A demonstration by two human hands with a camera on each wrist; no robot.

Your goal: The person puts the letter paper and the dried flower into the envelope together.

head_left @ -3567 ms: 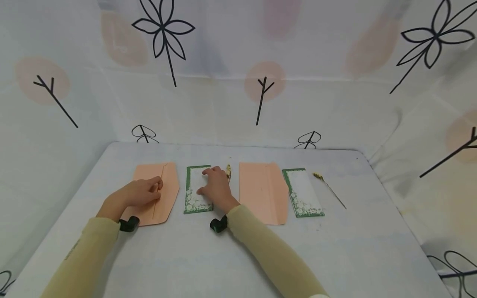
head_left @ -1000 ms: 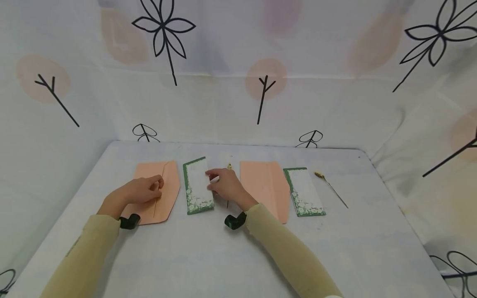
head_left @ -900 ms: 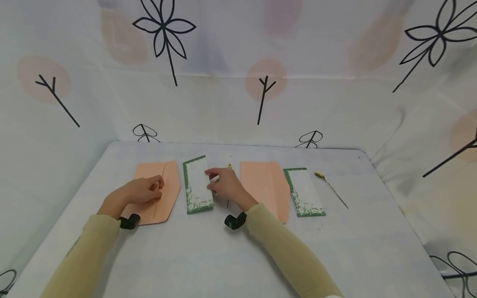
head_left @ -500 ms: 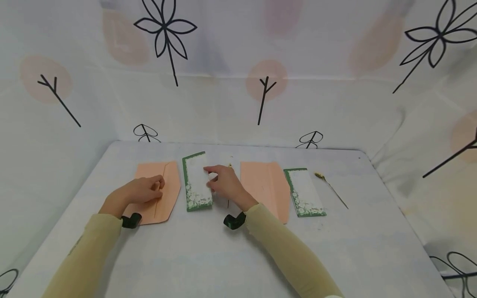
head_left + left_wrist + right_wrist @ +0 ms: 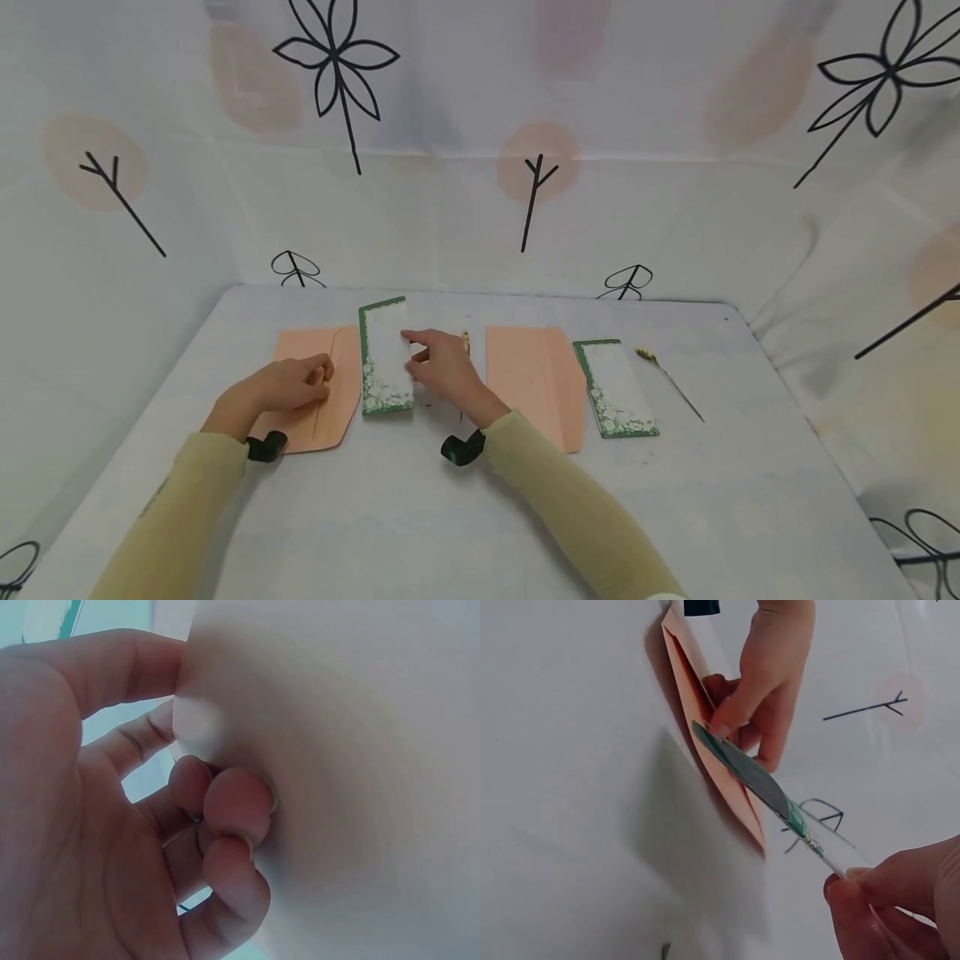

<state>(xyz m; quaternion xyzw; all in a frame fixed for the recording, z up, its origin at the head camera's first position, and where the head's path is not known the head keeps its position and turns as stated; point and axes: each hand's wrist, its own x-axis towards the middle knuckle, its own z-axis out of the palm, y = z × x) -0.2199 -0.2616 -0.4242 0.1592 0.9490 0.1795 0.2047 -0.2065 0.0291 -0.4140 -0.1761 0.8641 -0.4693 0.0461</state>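
Observation:
In the head view, a peach envelope (image 5: 342,408) lies at the left of the table, with my left hand (image 5: 288,387) over it. The left wrist view shows that hand's thumb and fingertips pinching the envelope's flap (image 5: 345,772). From the right wrist view, the envelope's opening gapes a little at the flap. Thumb and fingers of my right hand (image 5: 450,367) pinch the right edge of a white card (image 5: 386,354) with a green floral border. The card is raised off the table, beside the envelope's right edge, its shadow below.
A dried yellow flower (image 5: 466,342) lies partly hidden behind my right hand. Further right are a second peach envelope (image 5: 517,387), a second floral card (image 5: 618,387) and another dried flower stem (image 5: 675,387). A patterned white cloth (image 5: 450,208) hangs behind the table.
My right hand first hovered over the flat card, then gripped its right edge, lifted it and carried it left and back toward the envelope. The left hand has stayed on the envelope.

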